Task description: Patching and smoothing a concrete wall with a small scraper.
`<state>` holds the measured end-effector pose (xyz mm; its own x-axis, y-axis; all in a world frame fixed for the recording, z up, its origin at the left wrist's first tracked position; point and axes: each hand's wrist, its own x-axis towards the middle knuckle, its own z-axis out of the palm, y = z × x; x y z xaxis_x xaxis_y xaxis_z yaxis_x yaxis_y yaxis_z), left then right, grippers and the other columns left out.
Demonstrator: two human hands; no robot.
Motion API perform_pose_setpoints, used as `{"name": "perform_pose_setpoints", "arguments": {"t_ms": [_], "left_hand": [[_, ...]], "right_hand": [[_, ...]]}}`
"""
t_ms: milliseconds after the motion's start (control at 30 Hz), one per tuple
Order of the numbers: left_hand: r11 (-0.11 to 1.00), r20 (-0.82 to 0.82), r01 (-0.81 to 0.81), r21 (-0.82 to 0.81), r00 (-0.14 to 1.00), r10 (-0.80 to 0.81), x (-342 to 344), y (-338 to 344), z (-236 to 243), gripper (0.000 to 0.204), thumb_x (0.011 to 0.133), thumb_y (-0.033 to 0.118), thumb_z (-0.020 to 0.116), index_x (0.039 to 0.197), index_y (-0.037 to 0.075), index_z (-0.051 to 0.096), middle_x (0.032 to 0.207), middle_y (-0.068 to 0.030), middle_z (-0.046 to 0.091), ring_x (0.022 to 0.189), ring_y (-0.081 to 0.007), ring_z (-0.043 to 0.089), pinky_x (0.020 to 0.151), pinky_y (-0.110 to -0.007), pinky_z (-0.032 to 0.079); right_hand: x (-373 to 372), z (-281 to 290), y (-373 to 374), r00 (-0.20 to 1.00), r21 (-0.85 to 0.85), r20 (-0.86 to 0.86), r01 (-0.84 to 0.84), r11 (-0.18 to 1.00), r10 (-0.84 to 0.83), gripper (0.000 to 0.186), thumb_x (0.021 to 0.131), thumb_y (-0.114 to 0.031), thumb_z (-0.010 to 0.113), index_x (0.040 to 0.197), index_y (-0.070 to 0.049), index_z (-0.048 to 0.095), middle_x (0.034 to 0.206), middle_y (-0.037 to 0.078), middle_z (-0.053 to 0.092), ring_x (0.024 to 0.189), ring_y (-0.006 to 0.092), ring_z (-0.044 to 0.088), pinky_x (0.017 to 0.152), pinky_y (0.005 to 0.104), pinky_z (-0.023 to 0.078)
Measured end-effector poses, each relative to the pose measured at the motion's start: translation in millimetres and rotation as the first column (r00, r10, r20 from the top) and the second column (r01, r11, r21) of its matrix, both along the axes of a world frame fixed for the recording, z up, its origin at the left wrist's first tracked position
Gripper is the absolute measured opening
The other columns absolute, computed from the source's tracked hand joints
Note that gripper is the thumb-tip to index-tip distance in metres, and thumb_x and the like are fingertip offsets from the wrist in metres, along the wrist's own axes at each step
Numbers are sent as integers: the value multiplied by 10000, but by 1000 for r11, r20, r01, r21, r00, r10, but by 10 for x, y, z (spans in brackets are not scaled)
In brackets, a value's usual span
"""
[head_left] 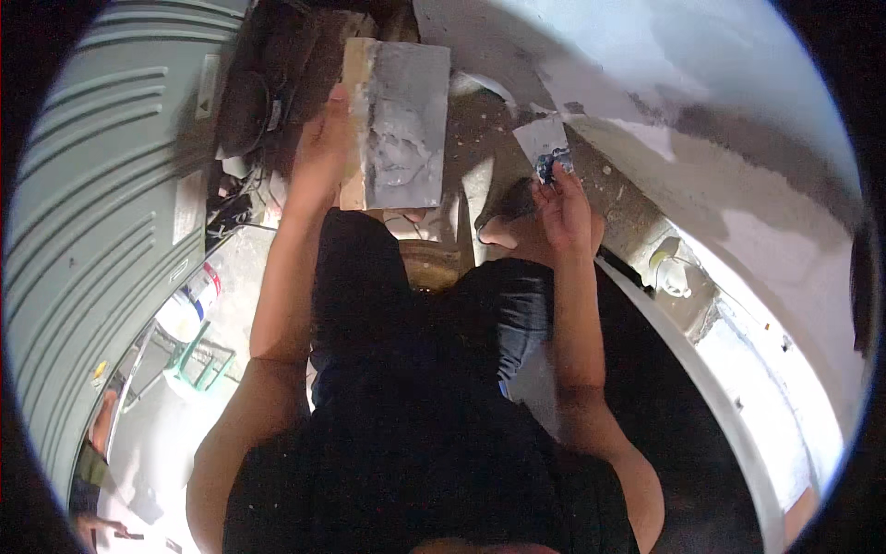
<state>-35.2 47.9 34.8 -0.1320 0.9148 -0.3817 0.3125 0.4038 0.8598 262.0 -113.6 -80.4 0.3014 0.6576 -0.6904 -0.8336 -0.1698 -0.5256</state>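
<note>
My left hand (318,148) grips the wooden-edged side of a rectangular board (406,83), whose grey surface carries a smeared lump of wet grey material (399,152). In my right hand (565,198), a small flat scraper (537,137) with a pale blade and a dark smeared patch near the fingers is held apart from the board, to its right. My dark-clad knees are below both hands, with a bare foot (498,231) showing between the hands.
A ribbed grey-green panel (101,203) rises at the left, beside a white bucket (183,314), a green plastic stool (198,365) and another person's hand (111,526). A pale wall (729,83) runs along the right, with a small round container (672,277) near its foot.
</note>
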Motion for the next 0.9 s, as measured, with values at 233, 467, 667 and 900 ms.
{"name": "perform_pose_setpoints", "arguments": {"t_ms": [233,467,667,900], "left_hand": [[932,-188,336,135,932,-309,8,0,577,649,1007,583,416,1080,-17,651,887,-155,668,890,-205,611,827,-375,483],[978,62,68,-198,996,-57,132,-465,2286,696,1006,594,417,1031,-58,660,821,-78,631,818,-144,562,765,-329,483],[950,165,-151,-273,966,201,160,-774,2736,698,1000,610,422,1247,-12,620,977,-48,631,869,-125,549,806,-270,459],[866,97,-306,-396,924,370,408,-848,3041,715,1025,580,384,1286,-55,585,1128,-102,626,1037,-155,541,947,-288,424]], "right_hand": [[52,730,-8,988,-162,-72,-145,976,135,135,962,-102,614,1059,-24,561,953,88,643,737,180,626,678,331,559],[339,1925,95,919,-270,-253,-367,890,302,192,961,-148,626,1116,-56,561,965,90,658,823,224,649,789,408,567],[528,1728,570,773,-124,-157,-633,764,615,277,933,-171,671,1175,-104,555,993,69,643,837,223,627,743,410,541],[376,1672,1055,789,-115,-145,-613,781,598,306,908,-212,714,1145,-110,550,893,45,604,753,196,597,646,385,492]]}}
